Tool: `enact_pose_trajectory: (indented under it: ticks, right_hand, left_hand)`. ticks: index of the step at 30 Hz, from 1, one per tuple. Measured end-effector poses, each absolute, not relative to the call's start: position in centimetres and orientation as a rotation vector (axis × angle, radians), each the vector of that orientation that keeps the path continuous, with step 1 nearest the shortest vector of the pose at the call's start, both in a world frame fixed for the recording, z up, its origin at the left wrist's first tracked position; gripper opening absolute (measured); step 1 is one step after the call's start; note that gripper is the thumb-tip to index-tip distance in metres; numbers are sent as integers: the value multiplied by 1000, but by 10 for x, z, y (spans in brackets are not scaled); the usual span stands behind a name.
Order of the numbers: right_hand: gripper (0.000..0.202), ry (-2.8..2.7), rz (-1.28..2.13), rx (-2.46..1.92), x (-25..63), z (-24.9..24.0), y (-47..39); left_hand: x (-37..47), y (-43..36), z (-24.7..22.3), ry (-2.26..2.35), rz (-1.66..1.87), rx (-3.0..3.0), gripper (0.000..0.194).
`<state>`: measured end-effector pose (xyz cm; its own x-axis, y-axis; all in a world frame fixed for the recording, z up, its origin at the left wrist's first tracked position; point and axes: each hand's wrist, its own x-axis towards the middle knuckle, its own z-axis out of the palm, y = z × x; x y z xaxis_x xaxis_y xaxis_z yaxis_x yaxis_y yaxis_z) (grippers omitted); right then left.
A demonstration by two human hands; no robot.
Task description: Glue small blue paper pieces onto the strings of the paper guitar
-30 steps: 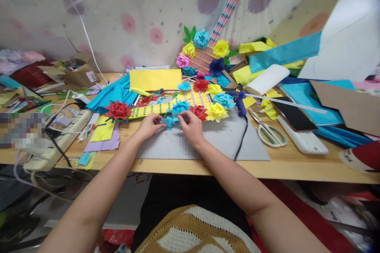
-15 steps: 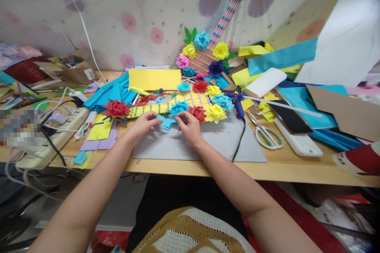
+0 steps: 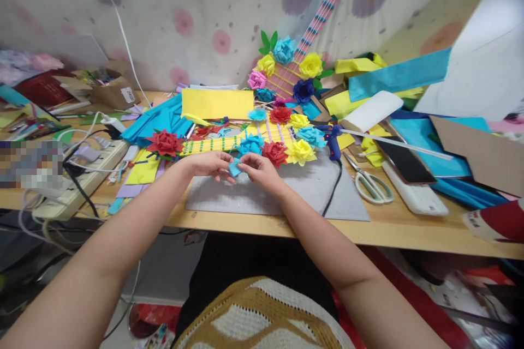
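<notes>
Between my two hands, over the grey cutting mat (image 3: 229, 202), is a small piece of blue paper (image 3: 234, 167). My left hand (image 3: 213, 166) is closed on its left side, fingers curled. From the right, my right hand (image 3: 258, 169) pinches the same piece. Just behind them lies a yellow paper guitar (image 3: 221, 144) with green marks on its neck and paper flowers on its body. A blue flower (image 3: 250, 145) is nearest my fingertips, with a red flower (image 3: 274, 154) beside it. Another red flower (image 3: 164, 143) sits at the neck's left end.
A blue glue gun (image 3: 334, 144), scissors (image 3: 373, 186) and a phone (image 3: 404, 161) lie to the right. On the left are a power strip (image 3: 85, 185) with cables and blue paper (image 3: 155, 120). A pink flowered guitar (image 3: 286, 79) leans on the back wall.
My hands have come closer together around the blue paper, which now shows as a smaller, more compact piece. The whole view has shifted slightly.
</notes>
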<state>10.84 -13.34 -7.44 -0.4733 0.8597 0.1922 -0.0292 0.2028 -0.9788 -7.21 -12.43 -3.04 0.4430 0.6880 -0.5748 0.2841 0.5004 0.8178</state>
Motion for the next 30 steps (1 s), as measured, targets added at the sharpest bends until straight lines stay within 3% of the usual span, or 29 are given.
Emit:
enact_pose_trajectory:
  ticks: [5, 17, 23, 30]
  right_hand:
    - [22, -1698, 1362, -831, 107, -78, -132]
    - [22, -1678, 1341, -818, 106, -78, -133]
    - [21, -1660, 1330, -833, 106, -79, -131]
    - [21, -1698, 1242, -885, 106, -82, -129]
  left_hand:
    - [-73, -123, -31, 1093, 298, 1051, 36]
    - [-78, -122, -34, 1042, 340, 1071, 20]
    - [-75, -125, -27, 1050, 355, 1140, 33]
    - [-71, -127, -22, 1148, 285, 1358, 32]
